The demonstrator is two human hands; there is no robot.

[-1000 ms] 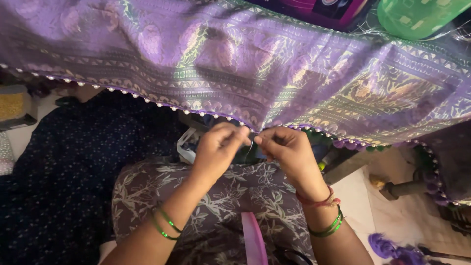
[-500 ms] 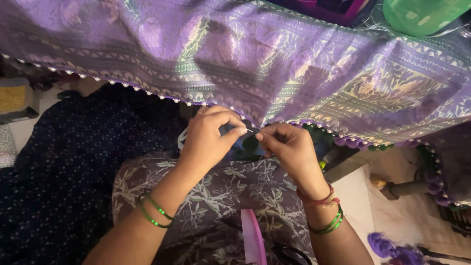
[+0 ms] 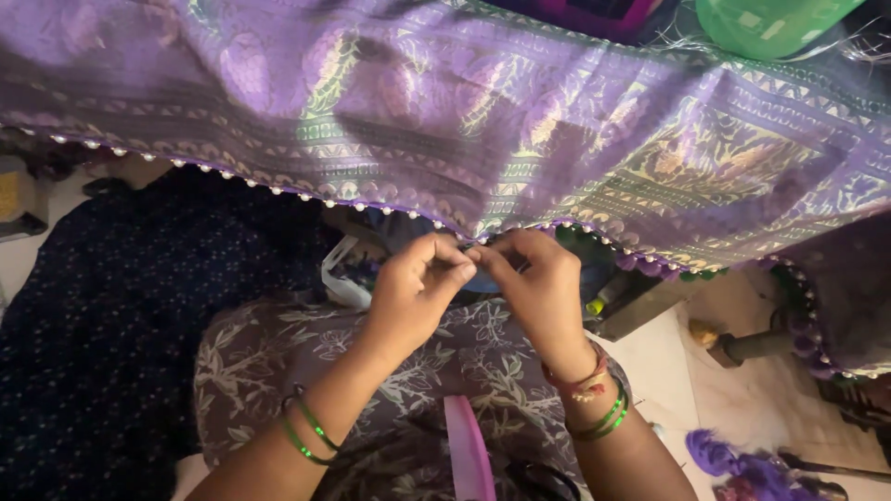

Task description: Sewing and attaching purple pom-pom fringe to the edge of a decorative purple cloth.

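Left hand [image 3: 415, 289] and right hand [image 3: 536, 286] now pinch together at the beaded sari edge [image 3: 436, 219], closer than before.

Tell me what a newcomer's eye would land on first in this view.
First, the broad purple woven cloth with green and gold patterned bands, stretched across the top, its lower edge trimmed with small pale beads. Next, at centre, the left hand and right hand meet fingertip to fingertip, pinching that beaded edge. Thin green bangles circle the left wrist at the bottom.
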